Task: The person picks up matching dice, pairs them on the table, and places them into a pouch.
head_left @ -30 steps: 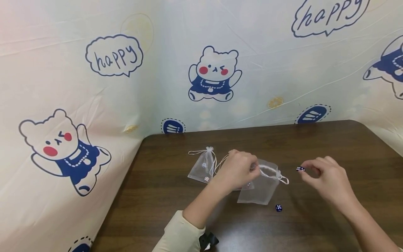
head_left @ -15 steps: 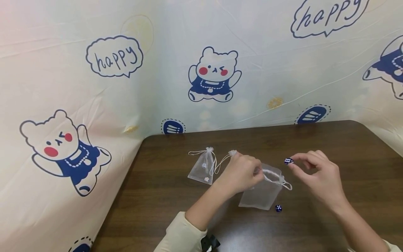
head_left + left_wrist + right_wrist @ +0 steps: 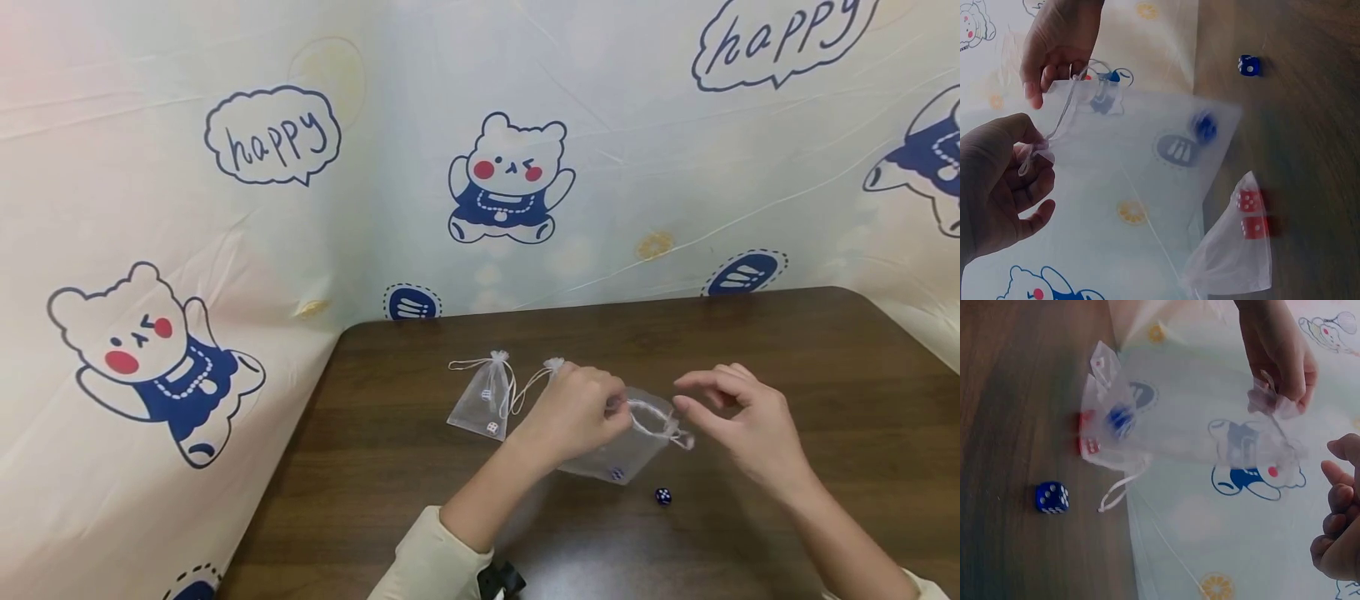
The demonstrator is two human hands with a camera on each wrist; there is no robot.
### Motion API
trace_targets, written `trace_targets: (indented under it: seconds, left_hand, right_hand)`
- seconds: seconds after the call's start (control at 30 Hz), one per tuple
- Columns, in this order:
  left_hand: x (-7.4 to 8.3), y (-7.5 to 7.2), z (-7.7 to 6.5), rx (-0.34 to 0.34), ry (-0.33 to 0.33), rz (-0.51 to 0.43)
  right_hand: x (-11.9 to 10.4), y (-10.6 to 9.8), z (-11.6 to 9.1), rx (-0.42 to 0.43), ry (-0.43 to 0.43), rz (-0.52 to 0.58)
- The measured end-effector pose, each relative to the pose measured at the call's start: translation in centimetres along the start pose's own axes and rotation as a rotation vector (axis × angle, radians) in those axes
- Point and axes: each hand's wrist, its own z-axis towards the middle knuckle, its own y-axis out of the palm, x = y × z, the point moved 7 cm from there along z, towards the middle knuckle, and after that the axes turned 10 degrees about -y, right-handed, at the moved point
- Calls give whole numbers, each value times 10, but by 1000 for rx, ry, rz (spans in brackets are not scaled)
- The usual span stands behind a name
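My left hand (image 3: 573,421) pinches the rim of a white sheer drawstring pouch (image 3: 641,446), which hangs tilted with its mouth toward the right. Through the mesh a blue die (image 3: 617,474) shows low in the pouch; it is a blue blur (image 3: 1205,127) in the left wrist view. My right hand (image 3: 750,429) is just right of the pouch's mouth, thumb and forefinger parted, with nothing between them. On the table, just right of the pouch's lower end, lies a second blue die (image 3: 663,497), also plain in the right wrist view.
A drawn-up pouch (image 3: 472,410) with two white dice lies at the left on the brown table (image 3: 360,500). Another pouch (image 3: 1229,262), holding red dice (image 3: 1252,228), lies mostly behind my left hand in the head view. A printed cloth (image 3: 405,167) rises behind the table.
The blue die that my right hand pinched has moved left, been let go, and is now inside the pouch. My right hand has moved left to the mouth; the left has shifted slightly right.
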Motion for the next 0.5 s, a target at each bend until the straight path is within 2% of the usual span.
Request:
trace_targets:
  seconds: [0.2, 0.3, 0.5]
  left_hand:
    - [-8, -6, 1, -12, -40, -15]
    - [-12, -9, 1, -1, -54, -22]
    - [-15, -14, 0, 35, -36, -39]
  right_hand:
    - [10, -7, -5, 7, 82, -21]
    - [19, -5, -11, -28, 135, -21]
    - [42, 6, -26, -109, 206, 1]
